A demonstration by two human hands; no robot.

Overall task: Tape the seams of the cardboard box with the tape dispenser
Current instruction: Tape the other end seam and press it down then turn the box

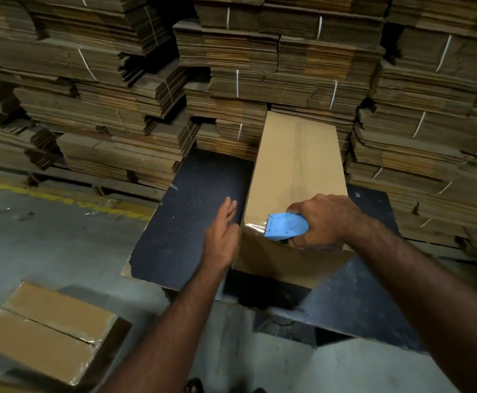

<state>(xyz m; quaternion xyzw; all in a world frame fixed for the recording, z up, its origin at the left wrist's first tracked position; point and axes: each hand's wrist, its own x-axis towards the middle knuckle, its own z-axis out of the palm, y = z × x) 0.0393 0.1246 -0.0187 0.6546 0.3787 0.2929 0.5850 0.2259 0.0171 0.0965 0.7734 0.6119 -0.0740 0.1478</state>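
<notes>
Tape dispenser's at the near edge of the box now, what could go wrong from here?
1. The left hand is open beside the cardboard box, not clearly pressing it, so a pull from the right hand on the tape dispenser could slide the box across the dark table.
2. The clear tape at the near corner looks wrinkled and may stick badly.

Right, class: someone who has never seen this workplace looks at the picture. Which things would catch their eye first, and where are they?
The bright blue tape dispenser stands out most, held in the right hand at the near end of the long cardboard box on the dark table. The left hand hovers open beside the box. Behind, strapped stacks of flat cardboard fill the whole background.
</notes>
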